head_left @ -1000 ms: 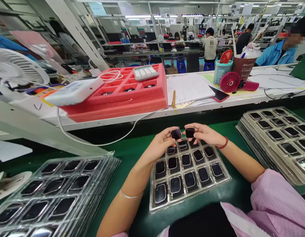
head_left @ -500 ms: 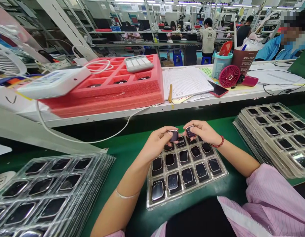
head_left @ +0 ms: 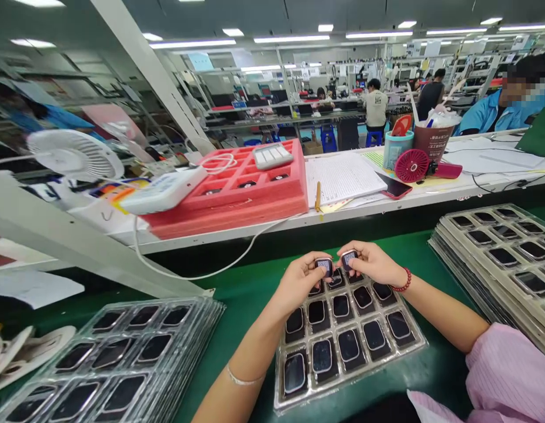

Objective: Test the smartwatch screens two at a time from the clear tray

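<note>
Above the far edge of a clear plastic tray, my left hand pinches a small square watch case with its screen lit in a code-like pattern. Just to its right, my right hand grips a second watch case, its face showing a similar pattern. The two cases are close together but apart. Several dark-faced watch cases sit in the tray's compartments below. My fingers and the held cases cover part of the tray's back row.
Stacked trays of watch cases stand at the left and right. On the shelf ahead are red foam, a white device, papers, a phone and a pink fan. A person in blue sits at back right.
The view has tilted up and turned left, so the scene sits lower and further right. Both held screens, darker before, now show bright patterns. Each hand still holds its case.
</note>
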Tool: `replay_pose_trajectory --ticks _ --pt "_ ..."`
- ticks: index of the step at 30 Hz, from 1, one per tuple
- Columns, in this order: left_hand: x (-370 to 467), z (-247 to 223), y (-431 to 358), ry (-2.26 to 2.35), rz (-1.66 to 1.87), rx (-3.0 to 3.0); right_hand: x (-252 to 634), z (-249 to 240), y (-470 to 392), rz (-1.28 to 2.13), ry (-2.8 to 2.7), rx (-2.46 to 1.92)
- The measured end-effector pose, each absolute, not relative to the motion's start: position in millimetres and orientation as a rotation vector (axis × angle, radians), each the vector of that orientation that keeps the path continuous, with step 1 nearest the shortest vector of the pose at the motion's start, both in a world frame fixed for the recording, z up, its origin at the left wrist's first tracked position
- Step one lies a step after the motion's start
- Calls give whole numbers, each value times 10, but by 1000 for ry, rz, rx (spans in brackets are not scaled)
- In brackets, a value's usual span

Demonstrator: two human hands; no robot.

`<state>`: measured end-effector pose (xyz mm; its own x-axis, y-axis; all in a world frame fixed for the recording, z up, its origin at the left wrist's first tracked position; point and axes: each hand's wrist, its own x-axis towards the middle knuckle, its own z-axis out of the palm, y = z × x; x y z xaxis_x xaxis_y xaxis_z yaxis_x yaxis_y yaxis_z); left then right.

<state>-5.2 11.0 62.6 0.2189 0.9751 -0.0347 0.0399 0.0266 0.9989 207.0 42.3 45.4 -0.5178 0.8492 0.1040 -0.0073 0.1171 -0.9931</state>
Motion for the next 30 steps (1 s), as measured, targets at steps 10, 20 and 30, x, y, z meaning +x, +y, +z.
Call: replay_pose_trajectory --ticks 10,20,30 --pt "-44 682 38 1074 993 1330 2059 508 348 1472 -1700 -791" --pt "-25 695 18 1062 1006 1321 2054 528 319 1411 -1732 -776" --pt "18 595 59 1098 1013 1353 2061 472 312 1011 -1946 -875"
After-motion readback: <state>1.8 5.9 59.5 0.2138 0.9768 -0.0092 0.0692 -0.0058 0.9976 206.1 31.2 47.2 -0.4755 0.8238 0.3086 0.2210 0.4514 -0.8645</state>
